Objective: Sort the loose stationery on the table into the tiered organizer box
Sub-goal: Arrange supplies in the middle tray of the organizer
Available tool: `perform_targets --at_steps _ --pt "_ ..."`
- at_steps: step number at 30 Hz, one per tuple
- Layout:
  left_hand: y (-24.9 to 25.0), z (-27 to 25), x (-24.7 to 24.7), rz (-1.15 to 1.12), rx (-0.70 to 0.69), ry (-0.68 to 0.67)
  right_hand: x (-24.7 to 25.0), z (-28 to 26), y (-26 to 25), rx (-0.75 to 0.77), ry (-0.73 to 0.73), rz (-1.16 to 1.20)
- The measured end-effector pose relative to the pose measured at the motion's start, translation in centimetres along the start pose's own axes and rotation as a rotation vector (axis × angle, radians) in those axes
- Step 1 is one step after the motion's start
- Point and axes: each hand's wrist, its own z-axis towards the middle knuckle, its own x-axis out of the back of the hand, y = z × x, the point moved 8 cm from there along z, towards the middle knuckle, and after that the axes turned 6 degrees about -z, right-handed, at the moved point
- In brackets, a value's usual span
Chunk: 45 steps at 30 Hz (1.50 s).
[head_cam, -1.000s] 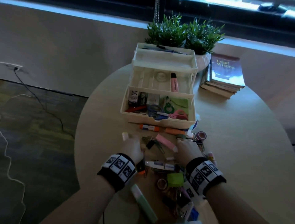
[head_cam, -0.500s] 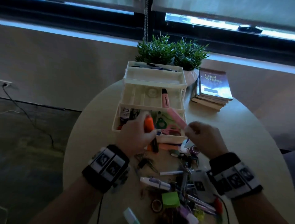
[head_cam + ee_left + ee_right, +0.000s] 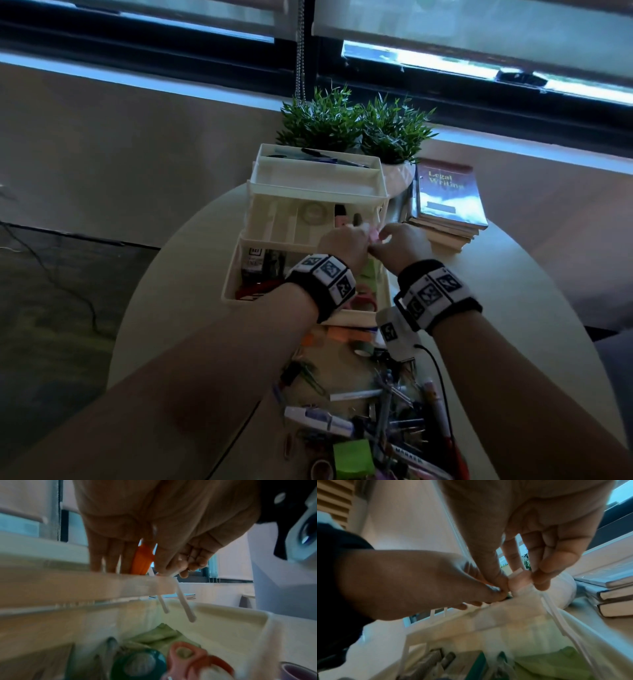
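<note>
Hands meet over the organizer box's [image 3: 310,185] middle tray: left hand [image 3: 342,245] grips an orange marker [image 3: 143,559], right hand [image 3: 400,245] pinches a pink highlighter [image 3: 519,580]. Next, likely lowering both into the far-right slot.

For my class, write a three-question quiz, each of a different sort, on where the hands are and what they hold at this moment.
1. True or false: both hands are over the organizer box's middle tier.
2. The left hand holds a highlighter of which colour? A) orange B) blue C) black
3. Fill in: the right hand pinches a ___ highlighter in its fingers.

Key
1. True; they meet above the right end of that tier.
2. A
3. pink
</note>
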Motion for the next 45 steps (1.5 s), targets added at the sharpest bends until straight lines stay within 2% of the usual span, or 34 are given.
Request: perform_targets --at_steps 3,6,11,14,16,20,22,24,28,31,34,37,41,43,45 --pt "-1.9 -0.3 -2.8 0.051 0.123 -0.213 -0.4 0.4 -0.4 0.033 0.004 -0.048" --pt "-2.4 -0.1 -3.7 0.045 0.103 -0.317 -1.0 0.7 -0.9 0.093 0.001 -0.135" --pt "-2.8 0.4 -2.8 0.033 0.142 -0.364 -2.9 1.0 -0.7 0.112 -0.116 -0.268" --pt "-2.6 0.3 -1.7 0.070 0.102 -0.355 -2.3 0.2 -0.5 0.118 -0.218 -0.193" --pt "-2.2 -0.6 -0.8 0.071 0.067 -0.314 -0.7 -0.6 -0.2 0.126 -0.168 -0.089" --pt "-1.0 -4.9 0.9 -0.154 -0.055 -0.200 1.0 -4.5 2.1 0.162 -0.033 0.051" --pt "-0.7 -8.1 0.4 -0.264 -0.083 -0.219 -0.2 -7.2 4.1 0.158 -0.053 0.092" --pt "-1.0 -11.3 -1.2 -0.309 -0.067 -0.265 -2.7 -9.8 6.4 0.121 -0.139 0.075" --pt "-2.1 -17.1 -5.3 -0.287 -0.009 -0.362 -7.1 -14.5 10.2 0.070 -0.257 0.039" --pt "-2.1 -21.0 -8.3 -0.214 -0.020 -0.416 -9.4 -17.8 11.2 0.121 -0.350 0.041" --pt "-1.6 -24.3 -11.2 -0.156 -0.036 -0.496 -10.5 -19.2 11.5 0.174 -0.324 -0.024" --pt "-1.7 -24.9 -12.0 -0.037 -0.035 -0.432 -10.6 -19.0 12.3 0.121 -0.297 -0.072" --pt "-3.8 -24.2 -11.4 0.028 0.112 -0.341 -9.4 -18.5 14.4 0.043 -0.192 -0.121" --pt "-4.2 -24.3 -10.6 0.023 0.156 -0.249 -8.9 -18.8 15.5 -0.004 -0.177 -0.110" --pt "-3.3 -24.7 -10.1 -0.061 0.154 -0.167 -8.5 -19.7 15.7 0.014 -0.170 -0.104"
